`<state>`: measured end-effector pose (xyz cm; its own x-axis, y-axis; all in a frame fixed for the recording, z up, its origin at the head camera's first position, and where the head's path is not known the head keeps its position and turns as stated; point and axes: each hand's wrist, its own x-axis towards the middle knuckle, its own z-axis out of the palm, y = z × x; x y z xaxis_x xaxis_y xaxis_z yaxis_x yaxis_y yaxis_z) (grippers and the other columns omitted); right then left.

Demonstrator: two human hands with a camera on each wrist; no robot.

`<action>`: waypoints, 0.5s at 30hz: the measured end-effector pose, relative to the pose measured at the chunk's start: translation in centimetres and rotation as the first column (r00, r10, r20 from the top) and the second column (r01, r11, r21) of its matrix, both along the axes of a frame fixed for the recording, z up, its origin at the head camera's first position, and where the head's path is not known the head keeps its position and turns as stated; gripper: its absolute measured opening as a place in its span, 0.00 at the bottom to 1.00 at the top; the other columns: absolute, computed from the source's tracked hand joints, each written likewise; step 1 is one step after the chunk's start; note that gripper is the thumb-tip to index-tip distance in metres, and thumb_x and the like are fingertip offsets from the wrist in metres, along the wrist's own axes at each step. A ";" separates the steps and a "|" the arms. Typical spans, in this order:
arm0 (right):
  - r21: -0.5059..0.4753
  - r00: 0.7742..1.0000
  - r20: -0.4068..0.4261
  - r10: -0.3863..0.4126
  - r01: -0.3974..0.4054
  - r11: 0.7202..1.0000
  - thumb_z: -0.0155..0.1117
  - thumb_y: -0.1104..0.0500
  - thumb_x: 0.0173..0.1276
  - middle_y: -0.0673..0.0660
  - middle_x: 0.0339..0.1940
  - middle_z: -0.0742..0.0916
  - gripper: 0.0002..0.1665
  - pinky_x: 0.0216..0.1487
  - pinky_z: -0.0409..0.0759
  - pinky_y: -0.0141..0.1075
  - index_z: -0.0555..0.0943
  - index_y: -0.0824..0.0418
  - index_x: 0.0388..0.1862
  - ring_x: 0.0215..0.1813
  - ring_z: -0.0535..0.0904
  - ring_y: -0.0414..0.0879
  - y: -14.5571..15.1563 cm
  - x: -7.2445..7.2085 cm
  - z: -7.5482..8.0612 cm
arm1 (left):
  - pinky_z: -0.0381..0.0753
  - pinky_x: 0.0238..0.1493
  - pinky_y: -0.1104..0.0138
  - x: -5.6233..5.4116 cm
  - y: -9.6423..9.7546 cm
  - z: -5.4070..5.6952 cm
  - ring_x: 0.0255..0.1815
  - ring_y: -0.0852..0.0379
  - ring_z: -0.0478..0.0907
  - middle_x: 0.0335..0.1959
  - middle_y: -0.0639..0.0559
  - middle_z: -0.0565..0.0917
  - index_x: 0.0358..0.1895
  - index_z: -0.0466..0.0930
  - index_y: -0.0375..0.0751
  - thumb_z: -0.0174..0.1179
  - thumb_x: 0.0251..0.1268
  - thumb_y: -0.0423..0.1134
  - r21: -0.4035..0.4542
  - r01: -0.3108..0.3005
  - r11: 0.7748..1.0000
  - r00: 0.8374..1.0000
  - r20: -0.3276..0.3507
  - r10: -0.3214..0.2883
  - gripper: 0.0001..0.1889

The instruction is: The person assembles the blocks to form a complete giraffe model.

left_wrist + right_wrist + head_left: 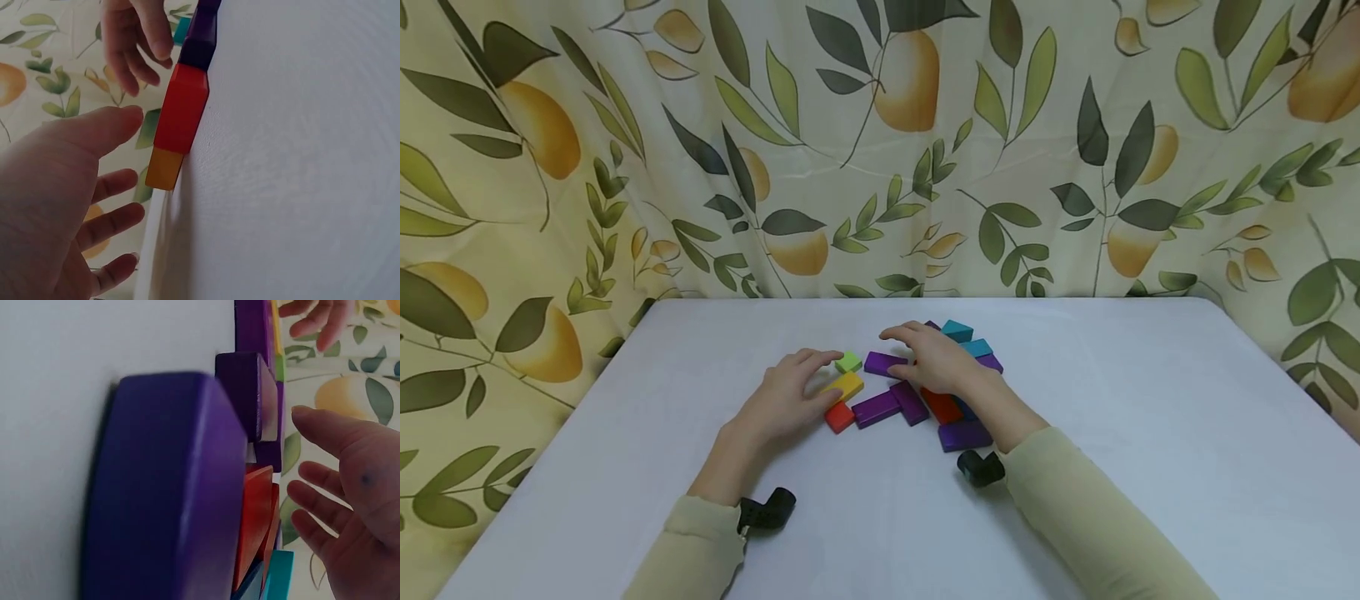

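My left hand [784, 397] hovers at the left end of a group of coloured wooden blocks, its fingers relaxed and parted with nothing held. Beneath its thumb and fingertips lie a yellow block [849, 384], a light green block [848, 362] and a red block [839, 417]. My right hand [946, 360] is over the right part of the group, fingers loosely spread and holding nothing. Purple blocks [877, 409] lie between the hands. A red block [942, 407], partly covered, shows under the right hand, with a purple block [169, 487] close to its wrist camera.
Teal blocks [957, 331] lie behind the right hand, with more purple beside them. The blocks rest on a white-covered table [1112, 400]. A curtain [865, 167] with a leaf and fruit print hangs along the table's far edge.
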<state>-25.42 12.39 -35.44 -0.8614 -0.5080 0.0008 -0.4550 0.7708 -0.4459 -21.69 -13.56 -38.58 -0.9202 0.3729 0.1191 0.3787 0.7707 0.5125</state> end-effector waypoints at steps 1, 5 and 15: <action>0.001 1.000 0.003 0.001 -0.001 1.000 0.68 0.55 0.72 0.62 0.69 0.75 0.32 0.63 0.76 0.52 0.72 0.56 0.73 0.65 0.75 0.58 0.0 -0.1 -0.1 | 0.62 0.68 0.41 0.0 0.1 0.0 0.70 0.48 0.66 0.68 0.54 0.73 0.72 0.72 0.57 0.63 0.70 0.52 0.000 0.008 1.000 1.000 -0.001 -0.008 0.28; -0.001 1.000 0.018 0.020 -0.020 1.000 0.69 0.57 0.71 0.61 0.62 0.81 0.28 0.60 0.79 0.49 0.76 0.58 0.68 0.59 0.79 0.55 -0.1 -0.3 -0.3 | 0.62 0.68 0.39 0.3 0.8 0.3 0.68 0.47 0.69 0.66 0.53 0.75 0.69 0.75 0.55 0.64 0.70 0.51 -0.013 0.030 0.999 0.999 -0.015 -0.030 0.26; 0.004 0.999 0.025 0.025 -0.025 1.000 0.70 0.60 0.70 0.59 0.52 0.86 0.22 0.59 0.80 0.47 0.81 0.60 0.62 0.52 0.81 0.52 -0.3 -0.5 -0.5 | 0.68 0.61 0.48 1.1 3.1 0.6 0.65 0.49 0.67 0.63 0.53 0.77 0.65 0.79 0.54 0.68 0.64 0.53 -0.102 0.145 0.984 0.988 -0.043 -0.150 0.26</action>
<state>-25.97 12.06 -35.90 -0.8481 -0.5293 -0.0229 -0.4629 0.7614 -0.4539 -20.56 -10.45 -37.99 -0.8479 0.5165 0.1196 0.5154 0.7500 0.4146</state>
